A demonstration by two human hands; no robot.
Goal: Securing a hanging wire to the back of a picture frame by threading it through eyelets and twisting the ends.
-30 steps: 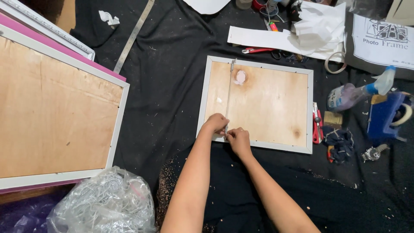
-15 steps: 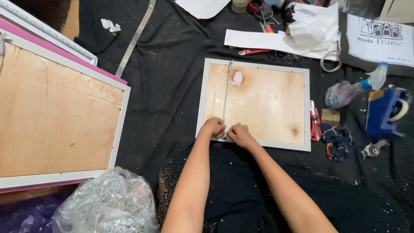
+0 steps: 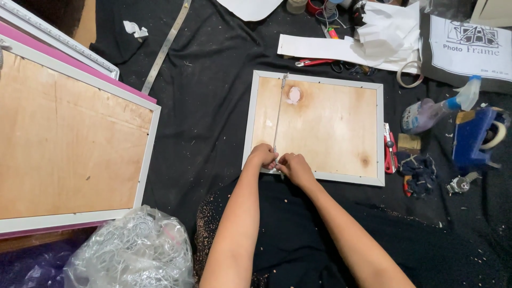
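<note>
- Currently, my left hand [image 3: 262, 156] and right hand [image 3: 294, 166] pinch the near end of a wire [image 3: 278, 114].
- Wire runs lengthwise away from me across the picture frame's [image 3: 320, 125] plywood back, along its left edge.

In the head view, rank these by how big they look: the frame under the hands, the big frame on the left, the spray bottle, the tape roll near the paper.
1. Big frame on the left, cut off by the picture edge.
2. Frame under the hands.
3. Spray bottle.
4. Tape roll.
</note>
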